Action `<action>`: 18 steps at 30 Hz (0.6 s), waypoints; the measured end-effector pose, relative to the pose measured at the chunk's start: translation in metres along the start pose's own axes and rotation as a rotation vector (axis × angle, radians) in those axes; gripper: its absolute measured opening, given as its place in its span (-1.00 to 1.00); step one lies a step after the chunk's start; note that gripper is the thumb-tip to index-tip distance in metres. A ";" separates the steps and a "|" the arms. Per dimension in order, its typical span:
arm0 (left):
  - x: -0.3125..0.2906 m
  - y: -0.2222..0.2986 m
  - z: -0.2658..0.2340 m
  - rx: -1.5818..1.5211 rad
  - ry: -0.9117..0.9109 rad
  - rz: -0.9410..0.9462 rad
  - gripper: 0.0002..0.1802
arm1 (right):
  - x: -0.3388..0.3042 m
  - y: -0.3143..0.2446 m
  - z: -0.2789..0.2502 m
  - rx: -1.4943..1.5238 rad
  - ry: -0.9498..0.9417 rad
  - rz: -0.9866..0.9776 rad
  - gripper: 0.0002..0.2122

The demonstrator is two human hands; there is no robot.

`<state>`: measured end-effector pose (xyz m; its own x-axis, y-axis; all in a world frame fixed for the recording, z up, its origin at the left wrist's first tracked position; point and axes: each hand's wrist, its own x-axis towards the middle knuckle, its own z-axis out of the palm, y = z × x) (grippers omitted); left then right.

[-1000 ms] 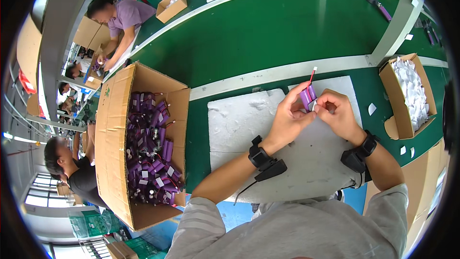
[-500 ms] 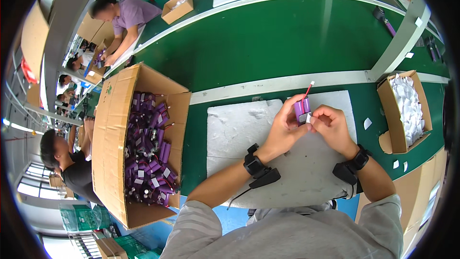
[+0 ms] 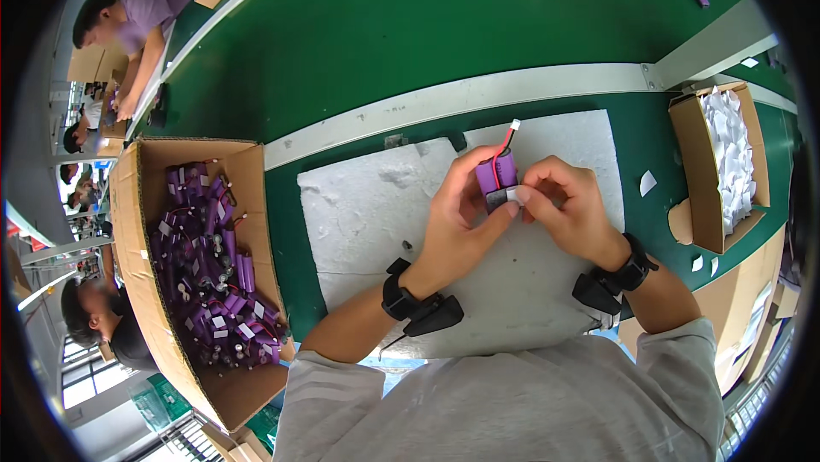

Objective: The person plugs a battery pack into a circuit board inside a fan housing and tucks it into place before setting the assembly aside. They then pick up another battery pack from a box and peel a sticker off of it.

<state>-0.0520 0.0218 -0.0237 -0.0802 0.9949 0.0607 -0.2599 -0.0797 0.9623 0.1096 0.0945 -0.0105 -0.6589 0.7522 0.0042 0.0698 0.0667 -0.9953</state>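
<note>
A purple battery pack (image 3: 494, 173) is held above the foam pad by my left hand (image 3: 457, 216), its fingers behind the pack and its thumb along the lower end. Red and black wires rise from the pack to a small white connector (image 3: 515, 125). Across its lower end lies a dark grey patch, with a small white label (image 3: 512, 194) at its right side. The thumb and forefinger of my right hand (image 3: 572, 210) close on that label, against the pack. My other right fingers are curled in.
White foam sheets (image 3: 367, 206) lie on the green bench. A carton (image 3: 137, 248) of purple battery packs stands at left, a small box (image 3: 683, 146) of white paper pieces at right. Loose scraps (image 3: 647, 183) lie beside it. Co-workers sit at left; a metal rail (image 3: 461, 95) crosses behind.
My view has shifted, so the bench and cartons sit differently in the picture. Both hands keep hold; the white label now lies flatter against the pack's lower end.
</note>
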 end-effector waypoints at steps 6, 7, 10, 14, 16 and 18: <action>-0.004 0.001 0.001 -0.013 0.013 0.004 -0.34 | -0.002 0.000 -0.001 0.042 0.004 -0.033 -0.91; -0.004 0.001 0.002 -0.016 0.016 -0.001 -0.34 | -0.001 0.001 -0.001 0.038 0.009 -0.026 -0.91; -0.004 0.002 0.001 -0.040 0.007 -0.023 -0.35 | 0.000 0.002 -0.001 0.031 0.020 -0.007 -0.89; -0.003 0.004 0.001 -0.054 0.015 -0.042 -0.35 | 0.000 0.001 -0.003 -0.010 0.017 -0.053 -0.90; -0.002 0.003 0.001 -0.060 0.012 -0.046 -0.36 | 0.002 0.001 -0.004 -0.030 0.033 -0.060 -0.91; -0.001 0.003 0.000 -0.067 0.005 -0.044 -0.37 | 0.002 0.001 -0.003 -0.042 0.039 -0.062 -0.92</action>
<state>-0.0526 0.0208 -0.0208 -0.0717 0.9973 0.0175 -0.3269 -0.0401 0.9442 0.1104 0.0979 -0.0107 -0.6331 0.7709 0.0707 0.0618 0.1414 -0.9880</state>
